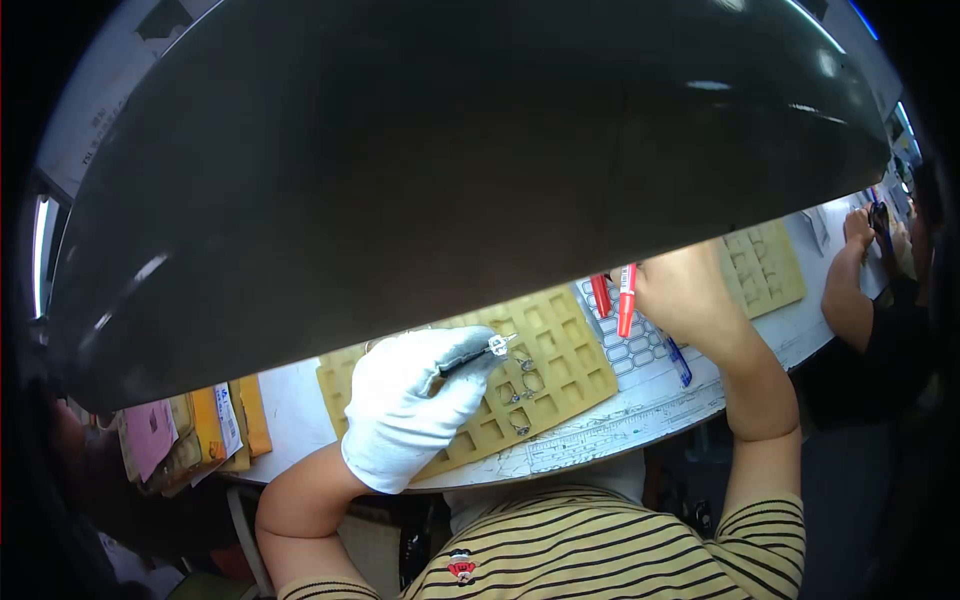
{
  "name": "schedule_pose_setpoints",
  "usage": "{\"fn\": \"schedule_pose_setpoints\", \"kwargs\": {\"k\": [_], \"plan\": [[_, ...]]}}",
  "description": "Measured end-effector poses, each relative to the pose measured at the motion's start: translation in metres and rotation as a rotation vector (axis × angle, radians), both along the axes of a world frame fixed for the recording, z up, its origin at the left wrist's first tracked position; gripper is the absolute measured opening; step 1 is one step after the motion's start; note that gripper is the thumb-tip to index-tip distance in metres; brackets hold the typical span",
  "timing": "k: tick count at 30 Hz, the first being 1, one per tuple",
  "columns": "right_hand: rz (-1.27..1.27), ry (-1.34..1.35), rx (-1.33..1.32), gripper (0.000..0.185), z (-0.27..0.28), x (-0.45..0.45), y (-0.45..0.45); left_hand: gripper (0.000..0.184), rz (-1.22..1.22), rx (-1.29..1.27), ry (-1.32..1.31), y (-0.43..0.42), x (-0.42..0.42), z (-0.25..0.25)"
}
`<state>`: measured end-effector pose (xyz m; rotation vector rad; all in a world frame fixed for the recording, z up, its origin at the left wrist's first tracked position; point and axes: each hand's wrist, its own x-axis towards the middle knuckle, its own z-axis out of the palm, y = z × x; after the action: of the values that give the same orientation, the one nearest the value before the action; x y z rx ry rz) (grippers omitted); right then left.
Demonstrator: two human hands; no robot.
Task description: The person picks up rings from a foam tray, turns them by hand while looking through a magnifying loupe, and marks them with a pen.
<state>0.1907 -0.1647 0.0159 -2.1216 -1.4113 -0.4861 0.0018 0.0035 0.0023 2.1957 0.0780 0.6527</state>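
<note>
My left hand [415,400], in a white glove with darkened fingertips, is closed in a pinch on a silver-coloured ring [498,346]. It is above a yellow tray [570,345] of square hollows, where several more rings [520,385] sit. My bare right hand [685,295] is closed around a red marker [627,300] with a white label; its fingertips are partly hidden by the dark panel. Just left of the marker shows another red pen-like piece [600,296]. Beneath that hand is a white sheet [628,352] printed with rounded outlines, and a blue pen [679,362].
A large dark panel [450,180] covers the upper view. Another yellow tray [763,265] lies to the right. Envelopes and papers [205,425] are stacked at the left. A printed ruler [600,437] runs along the table's front edge. Another person's arm [848,285] is at far right.
</note>
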Motion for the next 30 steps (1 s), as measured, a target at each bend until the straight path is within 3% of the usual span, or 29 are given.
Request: {"fn": "schedule_pose_setpoints", "kwargs": {"k": [2, 8, 15, 17, 18, 20, 24, 30], "plan": [[-0.131, -0.021, -0.238, 0.014, -0.013, 0.005, 0.005, 0.013, 0.030, 0.006, 0.089, -0.003, -0.002, 0.003], [-0.140, -0.088, -0.321, 0.012, -0.032, 0.017, 0.006, 0.014, 0.006, 0.055, 0.087, -0.001, -0.002, 0.006], [-0.165, 0.010, -0.353, 0.011, -0.007, 0.005, 0.001, 0.017, -0.030, 0.069, 0.075, 0.000, -0.003, 0.006], [0.135, 0.085, -0.112, 0.012, 0.000, -0.006, 0.004, 0.017, -0.024, 0.073, 0.079, -0.001, -0.003, 0.007], [0.135, 0.086, -0.111, 0.012, -0.002, -0.011, 0.007, 0.018, -0.020, 0.067, 0.095, -0.001, -0.003, 0.007], [0.465, 0.356, 0.045, 0.018, -0.010, -0.020, 0.011, 0.018, -0.019, 0.062, 0.113, -0.001, -0.003, 0.007], [0.536, 0.335, 0.100, 0.023, -0.026, -0.022, 0.013, 0.019, -0.032, 0.067, 0.042, 0.000, -0.001, 0.002], [0.573, 0.294, 0.186, 0.028, -0.030, -0.025, 0.016, 0.019, 0.007, -0.035, 0.134, -0.007, -0.001, 0.013]]}}
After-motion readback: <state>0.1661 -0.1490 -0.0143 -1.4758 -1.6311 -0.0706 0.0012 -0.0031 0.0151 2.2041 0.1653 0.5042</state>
